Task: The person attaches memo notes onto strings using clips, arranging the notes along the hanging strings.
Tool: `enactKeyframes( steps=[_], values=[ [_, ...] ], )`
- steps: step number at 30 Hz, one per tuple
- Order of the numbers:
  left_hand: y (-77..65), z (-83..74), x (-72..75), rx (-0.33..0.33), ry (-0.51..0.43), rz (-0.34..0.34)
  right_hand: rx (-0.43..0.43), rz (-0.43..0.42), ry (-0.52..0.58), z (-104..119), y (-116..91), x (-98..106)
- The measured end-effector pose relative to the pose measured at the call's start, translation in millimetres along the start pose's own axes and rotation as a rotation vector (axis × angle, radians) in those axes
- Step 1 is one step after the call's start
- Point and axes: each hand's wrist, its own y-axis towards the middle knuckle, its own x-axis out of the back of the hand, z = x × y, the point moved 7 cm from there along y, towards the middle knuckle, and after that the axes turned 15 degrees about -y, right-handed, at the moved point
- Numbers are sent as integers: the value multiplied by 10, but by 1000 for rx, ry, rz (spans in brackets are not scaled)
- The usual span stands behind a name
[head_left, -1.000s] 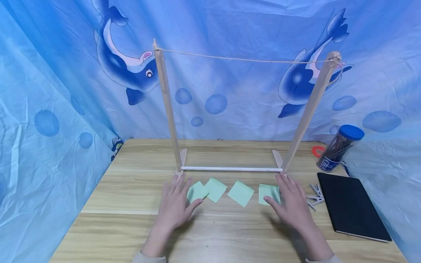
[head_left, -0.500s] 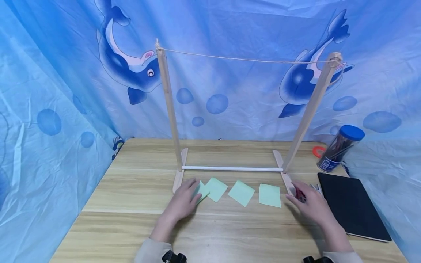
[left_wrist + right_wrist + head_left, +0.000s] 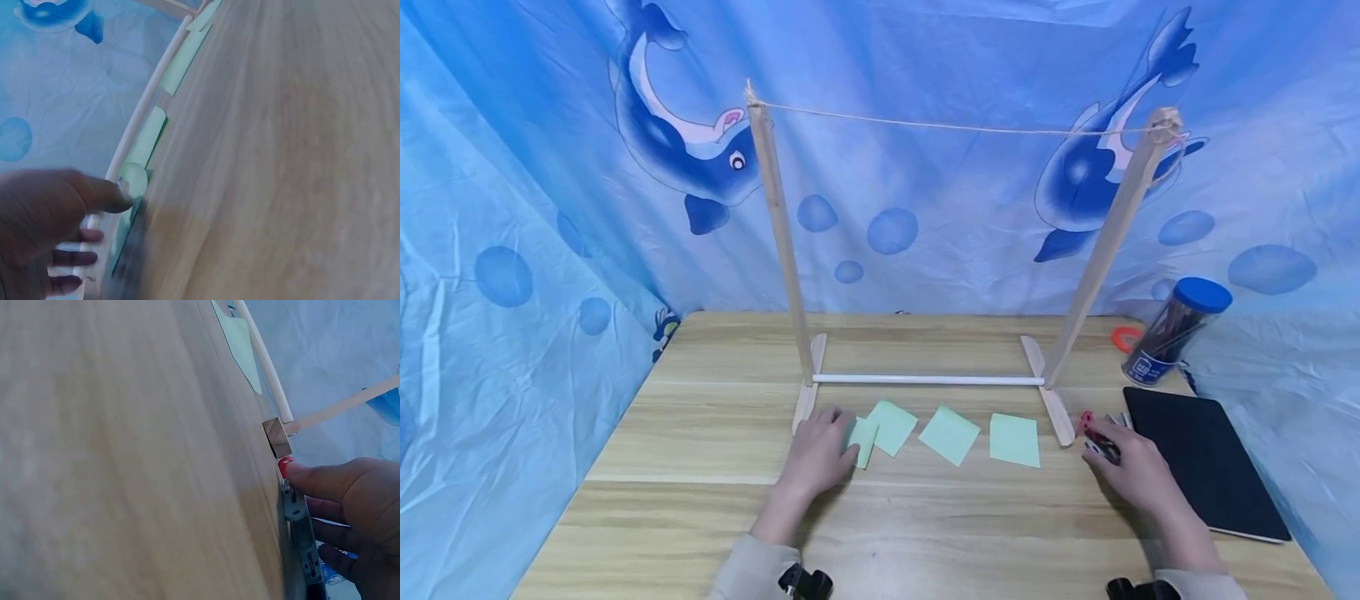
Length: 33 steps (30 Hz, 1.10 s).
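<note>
At the left end of a row of green sticky notes, my left hand pinches one sticky note by its left side, which the fingers hide. The left wrist view shows the thumb against this note, its paper bending up. Three more notes lie flat: one touching its right side, one in the middle and one at the right. My right hand reaches over a small group of clothespins, its thumb and fingers apart around them. A red clothespin is near the fingertips, with grey clothespins beside it.
A wooden frame with a left post, a right post and a string stands behind the notes. A white rod joins its feet. At right are a black notebook, a blue-lidded jar and a red ring.
My right hand has moved right, off the rightmost note and onto the clothespins. My left hand has drawn in on the left note, which has turned. The red clothespin has come into view.
</note>
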Motion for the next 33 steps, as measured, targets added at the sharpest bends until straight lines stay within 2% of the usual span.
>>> enactKeyframes(
  steps=[2,7,16,20,23,27,33],
  values=[
    [25,-11,-30,-24,-39,19,-7,-7,-5,-18,22,-4],
    [73,-30,-110,-58,-84,107,-31,42,3,-48,79,-29],
    [108,8,-80,41,-73,132,2,32,-26,-63,195,-24],
    [105,18,-78,46,-81,144,42,37,-25,-70,245,-46],
    [108,19,-58,14,-87,112,71,30,-32,-74,272,-64],
    [99,46,-27,-19,-108,55,50,22,-38,-102,294,-81],
    [64,100,132,-1,-257,-81,-43,29,-14,-147,316,-70]
  ],
)
